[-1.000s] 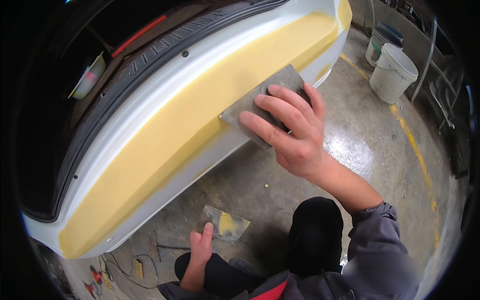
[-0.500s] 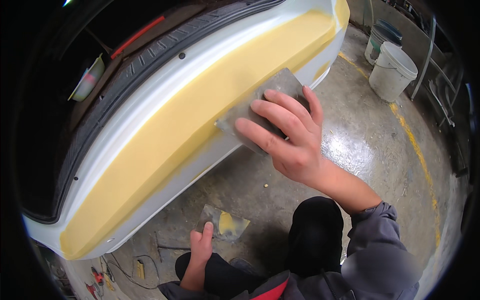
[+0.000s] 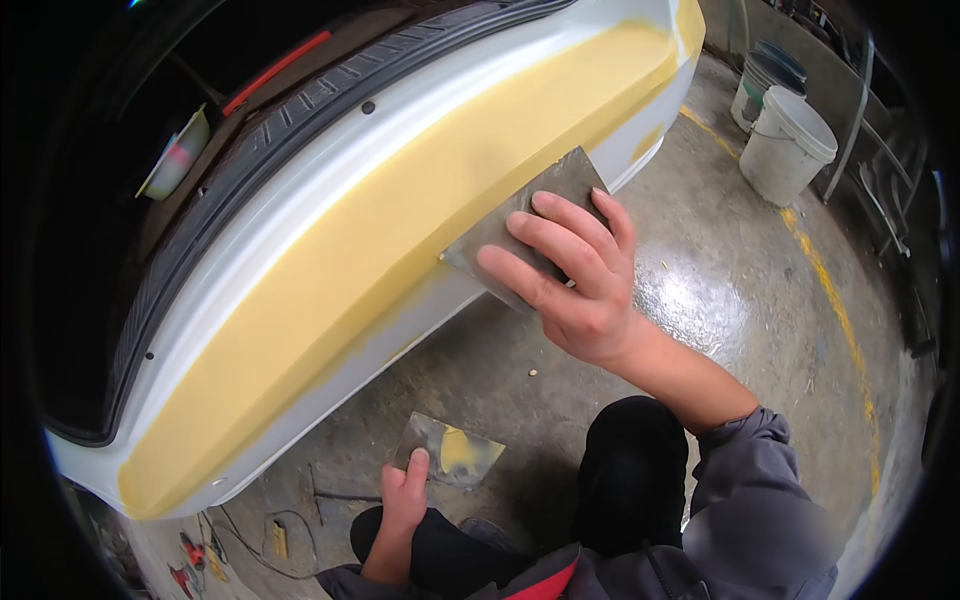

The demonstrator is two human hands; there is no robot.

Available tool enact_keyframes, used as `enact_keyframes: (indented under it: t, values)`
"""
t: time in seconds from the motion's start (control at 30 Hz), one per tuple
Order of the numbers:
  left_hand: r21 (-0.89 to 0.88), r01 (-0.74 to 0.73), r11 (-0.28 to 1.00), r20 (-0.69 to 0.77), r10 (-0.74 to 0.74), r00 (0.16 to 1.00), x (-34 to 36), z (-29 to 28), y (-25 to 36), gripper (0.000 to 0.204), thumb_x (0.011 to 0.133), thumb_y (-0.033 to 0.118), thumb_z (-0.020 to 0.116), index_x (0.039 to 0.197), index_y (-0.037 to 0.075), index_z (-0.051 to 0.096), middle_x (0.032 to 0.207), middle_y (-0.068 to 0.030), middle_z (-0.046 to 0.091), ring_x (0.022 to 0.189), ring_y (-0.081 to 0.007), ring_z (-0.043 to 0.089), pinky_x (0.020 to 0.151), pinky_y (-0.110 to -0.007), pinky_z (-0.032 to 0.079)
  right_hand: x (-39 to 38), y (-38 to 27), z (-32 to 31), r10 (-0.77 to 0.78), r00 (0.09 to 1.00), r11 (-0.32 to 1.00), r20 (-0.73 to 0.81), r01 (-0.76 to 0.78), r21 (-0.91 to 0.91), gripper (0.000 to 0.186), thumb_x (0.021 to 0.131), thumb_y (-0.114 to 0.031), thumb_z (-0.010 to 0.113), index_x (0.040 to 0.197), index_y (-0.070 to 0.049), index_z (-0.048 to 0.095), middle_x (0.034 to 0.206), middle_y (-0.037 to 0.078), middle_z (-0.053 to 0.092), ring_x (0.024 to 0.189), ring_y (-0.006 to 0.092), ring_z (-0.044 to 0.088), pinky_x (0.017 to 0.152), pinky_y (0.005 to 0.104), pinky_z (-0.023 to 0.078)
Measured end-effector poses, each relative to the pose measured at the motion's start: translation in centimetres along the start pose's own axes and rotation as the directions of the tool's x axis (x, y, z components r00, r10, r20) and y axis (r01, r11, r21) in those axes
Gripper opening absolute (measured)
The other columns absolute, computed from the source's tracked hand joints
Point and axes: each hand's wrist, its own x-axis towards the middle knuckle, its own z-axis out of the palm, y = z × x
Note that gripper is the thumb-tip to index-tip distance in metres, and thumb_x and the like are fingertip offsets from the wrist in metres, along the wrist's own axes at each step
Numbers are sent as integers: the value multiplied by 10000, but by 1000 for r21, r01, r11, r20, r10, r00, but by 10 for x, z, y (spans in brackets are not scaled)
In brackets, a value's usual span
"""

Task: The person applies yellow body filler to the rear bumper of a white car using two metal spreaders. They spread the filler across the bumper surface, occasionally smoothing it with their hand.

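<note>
A white car bumper (image 3: 290,205) curves across the view, with a broad band of yellow body filler (image 3: 330,255) along it. My right hand (image 3: 585,270) presses a grey flat filler spreader (image 3: 500,238) against the lower edge of the band, fingers spread over its face and the thumb hidden behind. Low and to the left, my left hand (image 3: 405,490) grips a second grey plate (image 3: 425,432) by its corner, thumb on top. A dab of yellow filler (image 3: 458,450) lies on that plate.
White buckets (image 3: 785,150) stand on the concrete floor at the far right, beside metal frames (image 3: 890,180). A yellow line (image 3: 825,280) runs along the floor. Red-handled tools (image 3: 190,552) and a cable (image 3: 265,560) lie at the lower left. A bowl (image 3: 178,155) sits in the open trunk.
My right hand and its spreader have shifted slightly down, and the spreader's face lies at a slightly different tilt. My left hand and plate have barely moved.
</note>
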Motion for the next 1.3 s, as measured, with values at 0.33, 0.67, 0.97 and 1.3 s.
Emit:
enact_keyframes:
  t: [0.33, 0.67, 0.97, 1.3]
  values:
    - [-23, -28, 999, -28, 27, 999, 2, 1, -3, 247, 1059, 204, 548, 1104, -2, 676, 902, 24, 619, 823, -74, 529, 710, -274, 443, 16, -9, -9, -10, 1000, 1000, 13, 11, -13, 366, 798, -130, 672, 1129, -248, 774, 1147, 4, 686, 1115, 213, 665, 1116, 493, 336]
    - [16, 21, 1000, 15, -21, 1000, 3, -5, -8, 259, 1056, 204, 553, 1150, -5, 674, 964, 10, 644, 881, -85, 559, 765, -275, 464, 9, -5, 1, -5, 1000, 1000, 28, 4, 8, 364, 794, -127, 670, 1117, -252, 782, 1165, -1, 685, 1144, 215, 648, 1098, 485, 351]
    - [-464, -199, 863, 101, 275, 956, 7, 49, 67, 432, 1095, 278, 503, 1378, -46, 543, 1300, -130, 635, 1182, -229, 625, 1016, -378, 496, 4, -15, -46, 101, 953, 959, 286, -170, 228, 434, 781, -50, 666, 1170, -216, 767, 1193, 27, 681, 1157, 226, 650, 1119, 522, 338]
    - [-817, 309, 487, 340, -28, 940, 15, 135, 176, 432, 1095, 392, 495, 1274, 26, 639, 1100, -95, 733, 924, -172, 720, 787, -323, 599, 7, -20, -112, 122, 827, 465, 548, -535, 705, 470, 871, 114, 649, 1313, -40, 689, 1320, 191, 606, 1266, 391, 608, 1063, 461, 494]
